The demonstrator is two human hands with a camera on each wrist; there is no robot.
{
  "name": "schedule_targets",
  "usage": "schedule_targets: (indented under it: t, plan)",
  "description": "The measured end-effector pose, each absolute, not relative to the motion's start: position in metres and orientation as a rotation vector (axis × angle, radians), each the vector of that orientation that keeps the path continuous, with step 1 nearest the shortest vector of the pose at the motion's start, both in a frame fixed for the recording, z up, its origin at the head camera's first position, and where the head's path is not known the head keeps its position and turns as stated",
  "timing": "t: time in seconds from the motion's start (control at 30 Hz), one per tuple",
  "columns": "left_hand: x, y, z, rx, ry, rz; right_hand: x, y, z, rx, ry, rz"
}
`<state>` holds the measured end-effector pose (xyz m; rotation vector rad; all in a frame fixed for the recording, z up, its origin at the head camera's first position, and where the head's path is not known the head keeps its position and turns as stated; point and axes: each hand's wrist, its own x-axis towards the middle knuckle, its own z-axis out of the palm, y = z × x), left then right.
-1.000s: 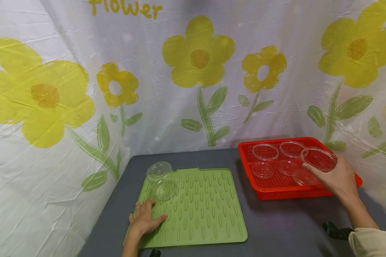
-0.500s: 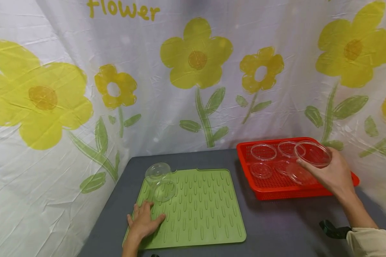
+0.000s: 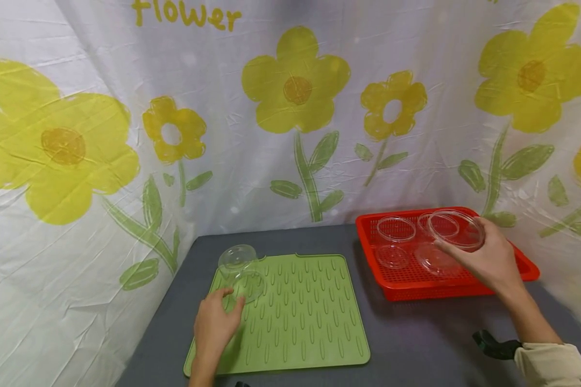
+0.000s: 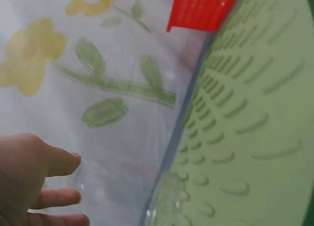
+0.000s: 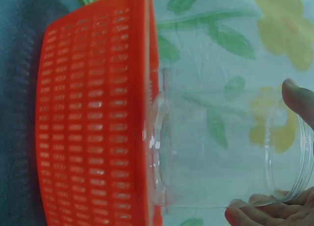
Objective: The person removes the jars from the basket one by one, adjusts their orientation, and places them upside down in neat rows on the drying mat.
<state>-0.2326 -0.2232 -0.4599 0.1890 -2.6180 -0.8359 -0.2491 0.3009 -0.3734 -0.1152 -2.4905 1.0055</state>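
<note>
My right hand (image 3: 496, 260) grips a clear plastic jar (image 3: 457, 228) near its rim, over the front of the red basket (image 3: 436, 294). In the right wrist view the thumb and fingers lie on opposite sides of the jar's mouth, and its base is beside the basket's rim. Another clear jar (image 3: 241, 266) stands at the back left corner of the green mat (image 3: 310, 322). Just in front of that one is my left hand (image 3: 214, 322), thumb and fingers spread apart with nothing between them. In the left wrist view, part of this jar (image 4: 167, 199) shows beyond the fingertips.
Two more clear jars stand in the basket, the left one (image 3: 396, 229) nearer the mat. Both the mat and the basket lie on a dark grey table (image 3: 406, 344). A white cloth (image 3: 232, 183) with painted yellow flowers hangs behind.
My right hand has moved left over the basket with the jar. My left hand has lifted from the mat's left edge and turned towards the jar there.
</note>
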Motion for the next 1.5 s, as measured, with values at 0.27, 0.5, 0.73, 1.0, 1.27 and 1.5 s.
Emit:
schedule_targets:
  t: [0.27, 0.5, 0.73, 1.0, 1.27, 1.5]
  plan:
    - [-0.232, -0.201, -0.435, 0.134, -2.498, -0.994, -0.246, 0.284, -0.362, 0.004, -2.533, 1.023]
    - [-0.233, -0.179, -0.426, -0.057, -2.436, -1.102, -0.246, 0.269, -0.356, 0.114, -2.563, 1.063]
    - [-0.244, -0.153, -0.424, -0.258, -2.41, -1.241, -0.249, 0.245, -0.351, 0.216, -2.555, 1.116]
    - [-0.258, -0.125, -0.415, -0.464, -2.532, -1.408, -0.256, 0.211, -0.356, 0.336, -2.546, 1.167]
    - [-0.267, -0.1, -0.409, -0.631, -2.635, -1.478, -0.261, 0.184, -0.36, 0.397, -2.579, 1.164]
    - [-0.269, -0.087, -0.407, -0.717, -2.646, -1.472, -0.262, 0.162, -0.368, 0.492, -2.582, 1.193]
